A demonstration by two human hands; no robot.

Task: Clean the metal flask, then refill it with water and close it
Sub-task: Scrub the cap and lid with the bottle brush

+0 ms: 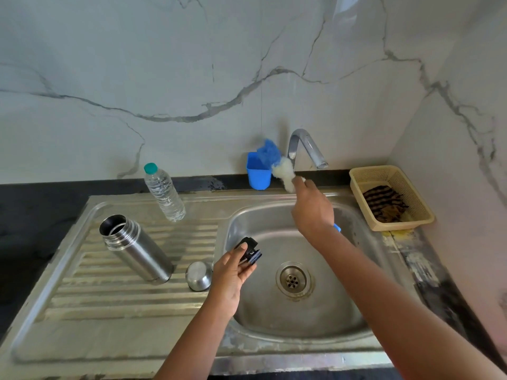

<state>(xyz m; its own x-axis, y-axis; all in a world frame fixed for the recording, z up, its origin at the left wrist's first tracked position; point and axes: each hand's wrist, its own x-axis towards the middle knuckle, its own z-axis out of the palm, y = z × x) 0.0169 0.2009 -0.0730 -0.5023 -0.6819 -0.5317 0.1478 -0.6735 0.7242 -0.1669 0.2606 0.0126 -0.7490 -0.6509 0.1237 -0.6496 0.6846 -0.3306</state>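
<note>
The metal flask point(135, 248) is standing open-mouthed on the ribbed drainboard point(82, 294) at the left of the steel sink unit, its long axis running upright with the mouth pointing up, though the wide lens is making it seem to lean up and left; bare ridged metal is lying open all round it toward the front and left edges. Behind it a plastic water bottle point(164, 192) with a green cap is standing near the back rim, well apart from the flask. Just right of the flask's base, the steel cup lid point(199, 275) is sitting dome-up, close to the lip of the basin point(274, 319). The left hand point(231, 278) is hovering over that lip, its fingers and thumb curling round the black stopper point(250, 249) and holding it above the basin's left side. The drain point(293, 279) is lying uncovered in the basin floor, with room around it. The right hand point(312, 208) is reaching toward the back rim, gripping a bottle brush point(282, 172) whose white-and-blue head is pointing up and left, beside the blue cup point(258, 175) and under the tap point(306, 146). At far right a beige basket point(395, 174) is holding a striped cloth point(384, 202).
</note>
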